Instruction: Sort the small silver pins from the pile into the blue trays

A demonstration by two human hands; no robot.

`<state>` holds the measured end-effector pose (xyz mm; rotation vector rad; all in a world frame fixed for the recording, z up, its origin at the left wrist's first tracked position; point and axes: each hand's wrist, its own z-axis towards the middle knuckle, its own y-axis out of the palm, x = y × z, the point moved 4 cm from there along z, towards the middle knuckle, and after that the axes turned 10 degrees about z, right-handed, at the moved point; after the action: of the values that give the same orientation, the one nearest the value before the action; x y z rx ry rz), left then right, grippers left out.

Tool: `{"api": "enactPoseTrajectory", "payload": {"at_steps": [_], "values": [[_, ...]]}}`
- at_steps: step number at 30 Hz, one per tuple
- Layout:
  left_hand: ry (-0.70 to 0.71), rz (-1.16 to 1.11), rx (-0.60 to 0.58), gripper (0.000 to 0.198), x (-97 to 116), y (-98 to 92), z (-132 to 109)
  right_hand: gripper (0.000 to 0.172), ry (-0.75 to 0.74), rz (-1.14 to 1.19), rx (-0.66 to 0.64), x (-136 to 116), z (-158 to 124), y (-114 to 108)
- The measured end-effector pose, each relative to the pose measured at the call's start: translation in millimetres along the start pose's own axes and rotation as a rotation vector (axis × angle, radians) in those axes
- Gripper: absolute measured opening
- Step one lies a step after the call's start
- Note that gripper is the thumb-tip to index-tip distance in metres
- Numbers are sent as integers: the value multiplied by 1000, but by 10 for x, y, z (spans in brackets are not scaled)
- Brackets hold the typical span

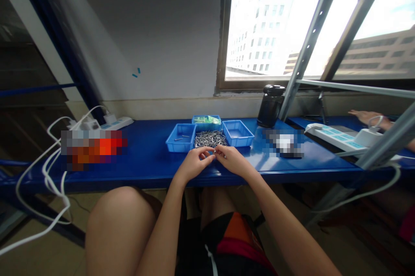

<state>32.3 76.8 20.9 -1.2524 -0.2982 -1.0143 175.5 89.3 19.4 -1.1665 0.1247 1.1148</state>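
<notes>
Beside a bright window [301,12], we have a bottle and cables about us.
Through the glass we see a white tower [269,17]; left of it, our grey wall [162,30] bears two small blue marks [135,75]. The black bottle [271,105] stands upright near a perforated metal post [308,42]. White cables [66,201] loop down at our left, near one power strip [121,123]; a second power strip [333,137] lies right.

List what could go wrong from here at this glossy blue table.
The small pale piece between the bare left hand and the bare right hand could slip and get lost in the heap of thin silver metal fasteners just beyond them. The loose white cables hanging by the left end of the glossy blue table might get snagged.
</notes>
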Motion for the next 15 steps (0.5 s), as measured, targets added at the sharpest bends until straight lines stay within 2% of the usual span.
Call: {"api": "enactPoseTrajectory", "payload": {"at_steps": [5, 15], "values": [[-17, 44, 44, 26, -13, -19, -1, 7, 3, 5, 13, 14, -1, 6], [-52, 146, 156, 23, -119, -38, 30, 17, -67, 22, 93, 11, -5, -32]]}}
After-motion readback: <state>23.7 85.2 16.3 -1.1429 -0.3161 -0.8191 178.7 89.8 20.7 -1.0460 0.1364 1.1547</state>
